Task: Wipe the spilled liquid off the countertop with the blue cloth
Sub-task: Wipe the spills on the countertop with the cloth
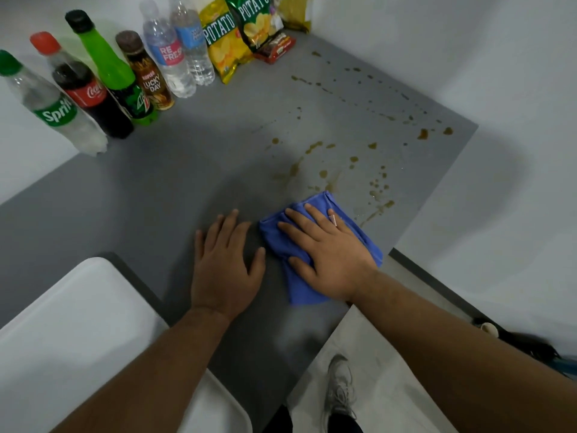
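Two bare forearms reach in from the bottom edge. Left hand (pixel 224 260) lies flat on the grey countertop (pixel 140 189), fingers straight, holding nothing. Just beside it, the right hand (pixel 327 251) presses open-palmed on the folded blue cloth (pixel 301 290), hiding most of it. Brown spilled liquid (pixel 312 147) dots the surface beyond the cloth, with some drops faint. Bottles (pixel 90 89) and chip bags (pixel 218 35) line the far wall, the bag tops cut off.
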The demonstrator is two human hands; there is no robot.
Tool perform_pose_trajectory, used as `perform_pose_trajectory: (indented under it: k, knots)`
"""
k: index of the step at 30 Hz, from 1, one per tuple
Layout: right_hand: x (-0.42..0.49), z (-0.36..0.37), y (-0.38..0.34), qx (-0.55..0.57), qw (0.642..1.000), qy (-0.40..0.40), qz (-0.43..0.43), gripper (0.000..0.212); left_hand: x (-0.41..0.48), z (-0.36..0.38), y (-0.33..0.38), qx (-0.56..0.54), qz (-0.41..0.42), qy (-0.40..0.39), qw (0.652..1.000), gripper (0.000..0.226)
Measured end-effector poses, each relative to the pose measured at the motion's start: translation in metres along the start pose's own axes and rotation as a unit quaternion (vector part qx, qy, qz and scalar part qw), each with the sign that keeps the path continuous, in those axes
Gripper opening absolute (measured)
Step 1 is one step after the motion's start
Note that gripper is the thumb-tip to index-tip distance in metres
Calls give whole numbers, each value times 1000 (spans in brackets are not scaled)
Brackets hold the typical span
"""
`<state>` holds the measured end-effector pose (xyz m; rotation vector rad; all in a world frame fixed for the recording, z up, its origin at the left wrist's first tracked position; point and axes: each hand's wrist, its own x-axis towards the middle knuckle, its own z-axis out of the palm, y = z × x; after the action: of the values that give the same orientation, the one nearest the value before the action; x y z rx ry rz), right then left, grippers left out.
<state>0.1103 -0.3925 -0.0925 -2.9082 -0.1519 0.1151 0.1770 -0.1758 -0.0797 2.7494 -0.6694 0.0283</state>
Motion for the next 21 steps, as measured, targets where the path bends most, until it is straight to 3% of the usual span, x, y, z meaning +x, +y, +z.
perform_pose_trajectory:
  k: [4,13,16,19,21]
  knots:
    - [14,-1,-8,3,999,4,47,66,0,5,1,23,-2,-11,1000,56]
    - [-48,-2,31,6,1000,-10,-3,64,-3,4,4,27,4,-6,1000,57]
    - [-33,-10,41,-3,999,-11,34,66,-3,4,5,34,3,-7,999,57]
    - [-1,-12,17,2,995,-5,95,69,-3,5,6,42,3,-8,999,59]
    - [7,-6,-3,8,996,-11,92,70,-4,5,5,46,3,-11,999,61]
